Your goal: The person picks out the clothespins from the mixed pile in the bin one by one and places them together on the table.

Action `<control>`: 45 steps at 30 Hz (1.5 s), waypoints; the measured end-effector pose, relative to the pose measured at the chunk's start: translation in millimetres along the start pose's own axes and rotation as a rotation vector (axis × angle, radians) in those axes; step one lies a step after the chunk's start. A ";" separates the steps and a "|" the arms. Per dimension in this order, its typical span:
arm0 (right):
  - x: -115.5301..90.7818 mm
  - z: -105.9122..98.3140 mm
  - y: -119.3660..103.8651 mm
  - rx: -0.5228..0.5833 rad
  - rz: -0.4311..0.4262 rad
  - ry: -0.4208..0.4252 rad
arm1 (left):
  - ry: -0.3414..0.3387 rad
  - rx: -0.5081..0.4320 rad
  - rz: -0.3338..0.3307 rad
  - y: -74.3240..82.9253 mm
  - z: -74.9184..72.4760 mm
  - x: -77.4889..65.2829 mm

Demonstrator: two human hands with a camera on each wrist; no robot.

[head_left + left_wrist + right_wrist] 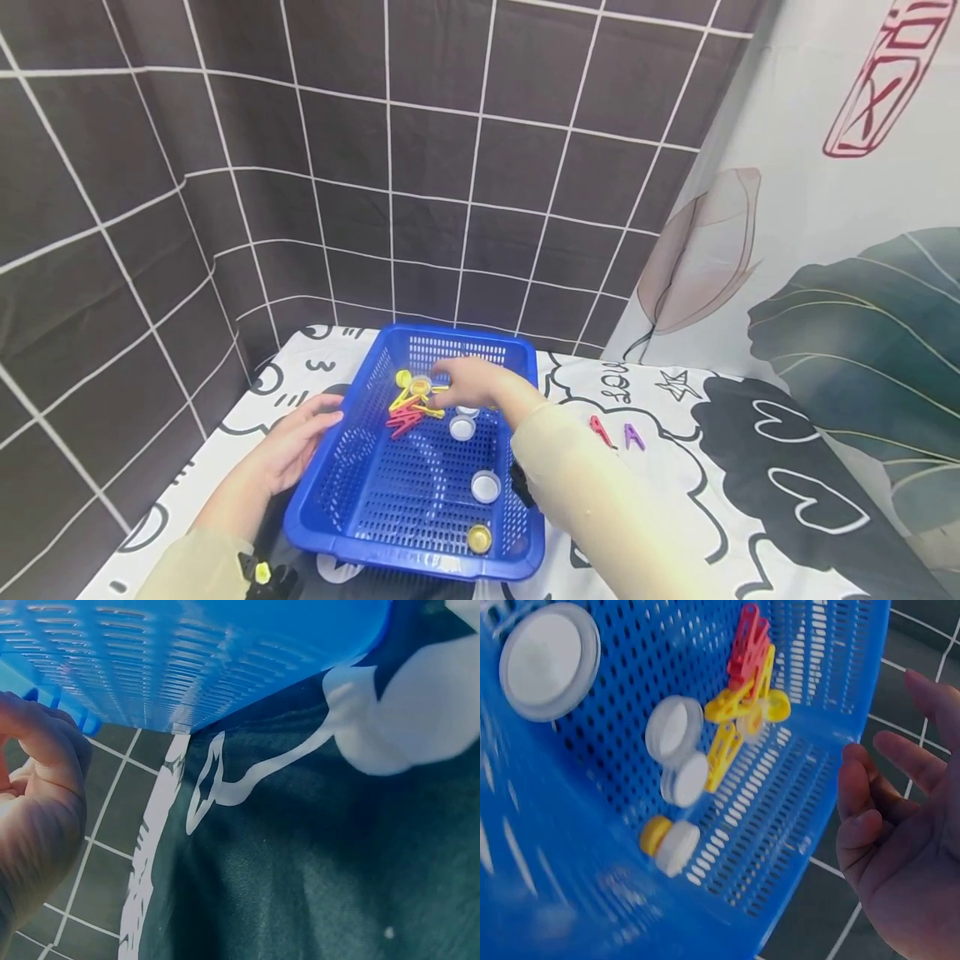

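Red and yellow plastic clothespins (406,416) lie near the right hand (477,385), its bent fingers loose and holding nothing; the left hand (296,442) has relaxed fingers by the left rim of the rectangular blue plastic basket (405,559) containing them, alongside round white caps (486,487). Beyond, a purple plastic clip (633,437) lies on patterned cloth (660,450).

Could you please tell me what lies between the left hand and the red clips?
The basket's left wall stands between the left hand and the red clips, in the head view.

Basket walls (412,558) enclose free floor (386,492) beside the caps (462,428).
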State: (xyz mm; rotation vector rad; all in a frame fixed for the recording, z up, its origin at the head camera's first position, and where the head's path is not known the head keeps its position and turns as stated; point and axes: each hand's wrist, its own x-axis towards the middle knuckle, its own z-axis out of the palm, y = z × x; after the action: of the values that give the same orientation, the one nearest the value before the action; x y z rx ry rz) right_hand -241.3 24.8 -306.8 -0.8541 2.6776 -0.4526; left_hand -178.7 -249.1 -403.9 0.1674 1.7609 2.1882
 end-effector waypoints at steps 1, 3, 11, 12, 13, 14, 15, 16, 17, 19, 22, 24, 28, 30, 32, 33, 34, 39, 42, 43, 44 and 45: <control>0.9 2.1 -1.2 0.008 0.004 -0.002 | 0.002 0.001 0.000 0.0 0.5 -0.2; 2.3 6.0 -2.4 0.022 0.017 -0.003 | 0.011 0.010 0.000 -0.6 0.3 0.4; 12.5 21.4 -2.9 0.009 0.008 0.003 | 0.029 0.021 -0.005 -0.1 -2.2 0.3; 13.5 23.5 -3.1 0.009 0.007 0.003 | 0.029 0.020 -0.004 0.0 -2.3 0.0; 14.3 25.3 -3.3 0.012 0.005 0.002 | 0.033 0.020 -0.005 0.2 -2.3 -0.2; 15.2 27.2 -3.3 0.012 0.003 0.003 | 0.032 0.020 -0.003 0.7 -2.3 -0.6; 16.0 28.7 -3.4 0.017 0.005 0.003 | 0.035 0.019 -0.004 0.9 -2.5 -0.7; 17.1 30.5 -3.2 0.018 0.004 0.004 | 0.034 0.017 -0.002 1.2 -2.6 -0.9; 18.6 32.5 -2.8 0.017 0.001 0.006 | 0.034 0.015 0.001 1.5 -2.8 -1.1; 21.2 36.5 -2.3 0.013 0.005 0.008 | 0.039 0.011 0.001 1.9 -2.8 -1.4; 26.2 44.5 -1.3 0.003 0.020 0.014 | 0.039 0.003 0.003 1.6 -2.9 -1.5; 29.4 50.4 -1.3 -0.001 0.024 0.013 | 0.041 0.006 0.000 0.9 -2.3 -1.4; 33.0 59.8 -3.5 0.015 0.036 0.006 | 0.043 0.011 -0.009 -0.4 -0.7 -0.6; 34.5 62.9 -4.5 0.015 0.036 0.009 | 0.043 0.013 -0.010 -0.9 -0.2 0.5; 36.3 65.3 -5.0 0.016 0.036 0.019 | 0.045 0.016 -0.009 -1.0 0.2 1.1; 37.3 66.3 -5.2 0.013 0.033 0.024 | 0.046 0.016 -0.008 -1.0 0.2 1.3; 38.4 67.4 -5.3 0.010 0.031 0.027 | 0.049 0.017 -0.008 -1.0 0.1 1.5; 41.8 71.0 -5.3 0.010 0.035 0.046 | 0.063 0.016 -0.013 -1.0 -0.8 0.8; 43.0 72.6 -4.9 0.015 0.038 0.063 | 0.068 0.015 -0.009 -1.1 -0.7 0.9; 43.3 73.2 -4.6 0.010 0.038 0.071 | 0.063 0.015 -0.006 -1.1 -0.6 1.1; 44.1 74.5 -3.8 0.003 0.038 0.080 | 0.060 0.014 -0.006 -1.2 -0.4 1.5; 44.9 75.9 -3.1 0.000 0.039 0.082 | 0.054 0.013 -0.005 -1.3 -0.1 1.8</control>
State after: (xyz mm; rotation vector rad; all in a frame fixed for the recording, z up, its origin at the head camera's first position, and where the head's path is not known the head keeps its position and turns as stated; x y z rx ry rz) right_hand -247.0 -20.1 -382.5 -0.7978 2.7642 -0.4883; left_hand -180.2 -248.4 -405.4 0.1076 1.8030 2.1979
